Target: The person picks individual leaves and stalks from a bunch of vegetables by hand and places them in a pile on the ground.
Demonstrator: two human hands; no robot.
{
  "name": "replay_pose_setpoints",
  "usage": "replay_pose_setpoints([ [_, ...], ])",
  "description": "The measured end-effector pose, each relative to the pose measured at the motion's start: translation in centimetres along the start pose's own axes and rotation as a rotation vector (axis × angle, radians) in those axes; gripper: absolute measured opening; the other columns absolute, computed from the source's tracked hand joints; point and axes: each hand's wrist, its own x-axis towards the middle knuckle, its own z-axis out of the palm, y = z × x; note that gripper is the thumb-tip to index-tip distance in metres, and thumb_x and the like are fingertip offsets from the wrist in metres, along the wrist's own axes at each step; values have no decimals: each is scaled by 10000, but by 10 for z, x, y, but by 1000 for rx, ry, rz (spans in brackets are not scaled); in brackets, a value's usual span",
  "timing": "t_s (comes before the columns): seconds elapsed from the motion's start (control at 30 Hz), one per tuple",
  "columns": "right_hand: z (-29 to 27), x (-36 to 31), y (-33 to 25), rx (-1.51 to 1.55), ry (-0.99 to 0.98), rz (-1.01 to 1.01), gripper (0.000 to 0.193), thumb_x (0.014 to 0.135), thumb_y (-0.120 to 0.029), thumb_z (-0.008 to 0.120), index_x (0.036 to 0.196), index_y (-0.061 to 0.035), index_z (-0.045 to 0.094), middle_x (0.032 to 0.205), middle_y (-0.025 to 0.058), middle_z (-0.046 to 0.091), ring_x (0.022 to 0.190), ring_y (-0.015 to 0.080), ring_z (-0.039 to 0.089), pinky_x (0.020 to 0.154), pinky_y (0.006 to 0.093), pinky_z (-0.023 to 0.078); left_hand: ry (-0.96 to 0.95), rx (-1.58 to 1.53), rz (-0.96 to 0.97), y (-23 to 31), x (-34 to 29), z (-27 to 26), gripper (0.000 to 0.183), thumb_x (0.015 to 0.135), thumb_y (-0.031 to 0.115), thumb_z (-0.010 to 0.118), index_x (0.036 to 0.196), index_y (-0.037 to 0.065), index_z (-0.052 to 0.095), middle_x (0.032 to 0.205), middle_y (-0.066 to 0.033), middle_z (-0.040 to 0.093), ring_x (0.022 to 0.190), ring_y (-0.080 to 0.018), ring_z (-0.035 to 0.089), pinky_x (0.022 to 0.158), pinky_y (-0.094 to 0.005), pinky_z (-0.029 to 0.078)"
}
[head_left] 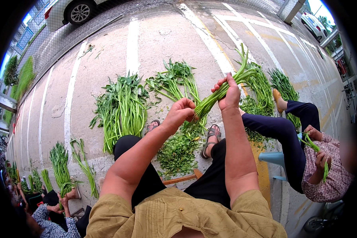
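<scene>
A bunch of green water spinach (212,102) slants up to the right in front of me, its thick stem ends pointing away. My right hand (231,94) is wrapped round the middle of the stems. At the bunch's lower end my left hand (181,115) is closed, fingers pinched against the stems; what exactly lies between the fingertips is partly hidden. Below, between my sandalled feet, is a heap of torn green leaves (177,152). Just beyond my left hand a looser bunch of leafy stems (180,77) lies on the concrete.
A big leafy pile (125,107) lies left of my feet, with more stems (261,89) to the right. Close by on the right, a person (325,158) sits on a blue stool (273,159), holding stems. Others sit at the lower left. A fence (107,16) and parked car (73,12) stand beyond.
</scene>
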Motion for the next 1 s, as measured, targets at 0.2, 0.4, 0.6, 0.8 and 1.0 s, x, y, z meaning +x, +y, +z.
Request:
replay_pose_setpoints([
  [0.2,0,1,0,0,2,-6,269,924,-295,443,729,-109,446,619,37,496,516,168,482,543,370,448,-31,-42,-38,2,-1,-1,109,759,17,536,863,46,519,730,-50,591,607,-116,579,520,-228,446],
  [0.4,-1,1,1,8,4,1,276,922,-295,445,722,-106,449,614,41,498,513,174,485,539,371,448,-12,-7,-12,5,-2,3,145,744,-7,560,882,28,530,761,-37,591,627,-127,596,526,-249,490],
  [0.6,-3,2,0,44,-23,-1,286,922,-297,445,714,-101,448,622,48,495,524,176,483,548,368,443,-20,-29,-93,12,-5,0,142,748,-13,528,879,30,559,748,-46,586,616,-103,588,493,-262,491],
  [0.8,-4,3,1,84,-31,27,292,921,-299,449,707,-100,446,623,51,489,537,179,478,560,360,433,44,468,330,-6,2,-1,183,739,-22,493,877,20,606,798,-20,512,523,-63,509,384,-185,418],
  [1.0,-4,3,2,78,-6,22,287,918,-299,455,711,-102,443,622,48,494,535,179,479,560,367,440,254,385,439,-3,1,10,107,667,14,575,763,22,623,745,-31,498,683,-97,509,523,-252,389],
])
